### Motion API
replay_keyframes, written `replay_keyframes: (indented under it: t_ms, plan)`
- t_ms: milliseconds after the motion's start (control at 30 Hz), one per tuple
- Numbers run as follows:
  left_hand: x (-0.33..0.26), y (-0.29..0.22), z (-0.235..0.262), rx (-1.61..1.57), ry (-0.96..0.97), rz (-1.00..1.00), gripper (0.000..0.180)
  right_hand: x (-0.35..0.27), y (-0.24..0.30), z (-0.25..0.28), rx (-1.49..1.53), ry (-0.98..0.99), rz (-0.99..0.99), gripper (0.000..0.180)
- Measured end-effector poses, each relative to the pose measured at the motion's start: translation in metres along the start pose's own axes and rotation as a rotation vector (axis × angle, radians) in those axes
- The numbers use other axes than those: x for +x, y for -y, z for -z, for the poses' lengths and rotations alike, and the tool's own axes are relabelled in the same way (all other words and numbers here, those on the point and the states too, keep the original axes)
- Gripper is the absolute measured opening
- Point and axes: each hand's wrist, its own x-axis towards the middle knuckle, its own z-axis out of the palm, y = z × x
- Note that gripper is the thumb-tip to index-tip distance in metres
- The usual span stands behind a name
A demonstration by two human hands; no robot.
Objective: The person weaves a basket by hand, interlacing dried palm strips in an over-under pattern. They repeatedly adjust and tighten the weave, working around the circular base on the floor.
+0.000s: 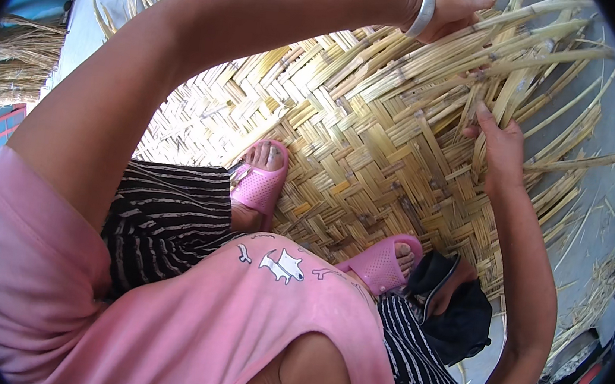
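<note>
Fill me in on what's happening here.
A person is bent over a woven mat of pale plant strips, both slippers on it. The left hand, with a silver bangle at its wrist, is at the unwoven strip ends along the far edge. The right hand has its fingers against strips nearby; its exact grip is unclear.

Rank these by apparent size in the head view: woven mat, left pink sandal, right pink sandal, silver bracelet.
1. Woven mat
2. Left pink sandal and right pink sandal: too alike to rank
3. Silver bracelet
</note>
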Motion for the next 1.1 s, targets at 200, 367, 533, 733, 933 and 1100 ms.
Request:
replay_keyframes:
  t_ms: [200,367,533,733,933,1100]
  plan:
    - [0.019,0.017,0.024,0.231,0.052,0.217,0.029,-0.004,0.006,0.003,0.007,0.058,-0.045,0.035]
    - [-0.011,0.018,-0.002,0.284,-0.169,-0.095,0.017,-0.003,0.002,0.009,0.026,0.074,-0.044,0.035]
    - [0.011,0.010,0.034,0.007,0.109,-0.163,0.023,-0.005,0.007,0.008,0.026,0.056,-0.023,0.035]
    - [-0.031,-0.004,0.062,0.339,-0.464,-0.112,0.011,0.000,0.003,0.016,0.051,0.060,-0.055,0.031]
    - [-0.100,0.045,0.099,0.350,-0.666,0.034,0.019,0.001,0.006,0.013,0.071,0.080,-0.051,0.032]
    - [-0.096,0.040,0.092,0.422,-0.704,0.063,0.024,0.002,0.002,0.018,0.097,0.054,-0.045,0.032]
